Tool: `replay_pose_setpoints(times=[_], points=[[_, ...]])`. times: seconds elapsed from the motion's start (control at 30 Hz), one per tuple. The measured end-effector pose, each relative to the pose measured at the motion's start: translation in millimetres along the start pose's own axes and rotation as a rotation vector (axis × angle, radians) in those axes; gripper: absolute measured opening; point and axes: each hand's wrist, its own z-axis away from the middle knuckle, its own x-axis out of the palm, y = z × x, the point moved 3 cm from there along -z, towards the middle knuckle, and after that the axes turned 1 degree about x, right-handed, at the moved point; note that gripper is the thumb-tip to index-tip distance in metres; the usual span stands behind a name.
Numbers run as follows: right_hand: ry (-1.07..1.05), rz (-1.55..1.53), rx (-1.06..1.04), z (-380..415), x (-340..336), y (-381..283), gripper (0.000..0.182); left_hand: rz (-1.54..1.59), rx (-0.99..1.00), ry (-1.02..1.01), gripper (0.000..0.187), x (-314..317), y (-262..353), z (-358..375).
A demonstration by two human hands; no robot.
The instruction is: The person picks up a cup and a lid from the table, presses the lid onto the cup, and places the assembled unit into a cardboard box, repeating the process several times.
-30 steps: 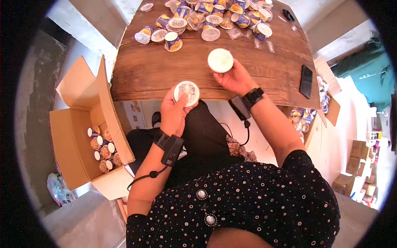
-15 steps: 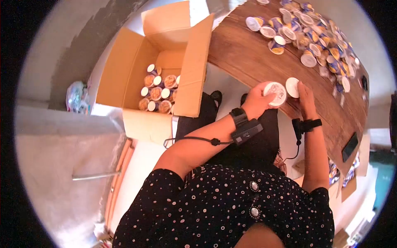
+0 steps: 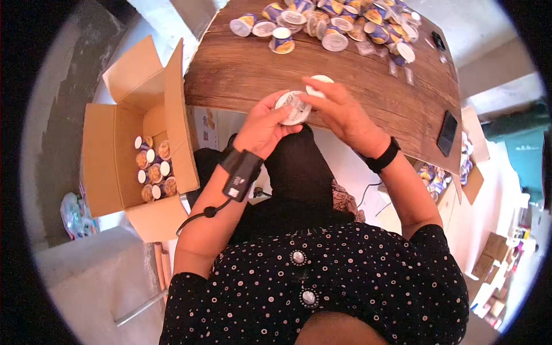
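Fingers wrapped round its edge, my left hand [image 3: 261,129] holds a cup with a round printed lid [image 3: 294,108] above my lap, near the table's front edge. My right hand [image 3: 348,118] is just to the right, holding a second cup with a white round end [image 3: 319,85] between thumb and fingers. The fingertips of my right hand come close to the printed lid; whether they touch it I cannot tell. Most of the second cup is hidden behind my right hand.
An open cardboard box [image 3: 103,161] with several cups [image 3: 154,172] stands on the left. Many blue and yellow cups [image 3: 333,40] lie piled at the back of the wooden table [image 3: 247,69]. A phone [image 3: 447,133] lies at its right edge. Another box [image 3: 472,181] with packages stands beyond.
The view has turned right, so the table and boxes appear further left. My right hand has turned over the second cup, its back now facing up. Both hands still hold their cups.
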Motion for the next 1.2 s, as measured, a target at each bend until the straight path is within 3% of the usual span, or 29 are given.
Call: replay_pose_setpoints(times=[0.1, 0.17, 0.3, 0.37, 0.4, 0.47, 0.57, 0.7, 1.03, 1.2], points=[[-0.011, -0.163, -0.050, 8.1, -0.6, -4.6, 0.030, -0.007, -0.127, -0.135, 0.039, 9.0, 3.0, 2.9], [-0.101, -0.399, 0.089, 15.5, -1.9, 1.7, 0.023, -0.007, -0.223, -0.126, 0.040, 11.6, 1.3, 4.3], [-0.050, -0.383, 0.145, 29.3, -1.0, 7.1, 0.016, 0.056, -0.268, -0.234, 0.040, 19.3, -6.5, 2.5], [-0.038, -0.651, 0.450, 39.9, 5.6, 20.3, 0.015, -0.034, -0.318, -0.122, 0.038, 28.9, -4.3, 2.0], [-0.033, -0.650, 0.454, 41.7, 6.2, 25.2, 0.015, -0.037, -0.323, -0.126, 0.038, 31.5, -6.3, -2.1], [0.067, -0.722, 0.611, 40.8, 7.3, 45.9, 0.020, -0.362, -0.152, 0.047, 0.033, 28.1, -2.3, -17.2], [0.098, -0.951, 0.705, 35.7, 13.8, 72.7, 0.024, -0.537, -0.009, 0.042, 0.029, 25.5, -0.7, -43.5], [0.100, -0.948, 0.910, 25.5, 16.1, 91.1, 0.022, -0.627, 0.049, 0.085, 0.024, 19.3, -2.0, -74.4], [0.292, -0.873, 0.937, 29.2, 43.8, 109.3, 0.023, -0.647, 0.171, 0.332, 0.017, 18.1, -23.5, -85.8], [0.378, -0.841, 0.946, 30.4, 51.4, 110.1, 0.020, -0.604, 0.186, 0.352, 0.016, 10.2, -30.9, -89.5]])
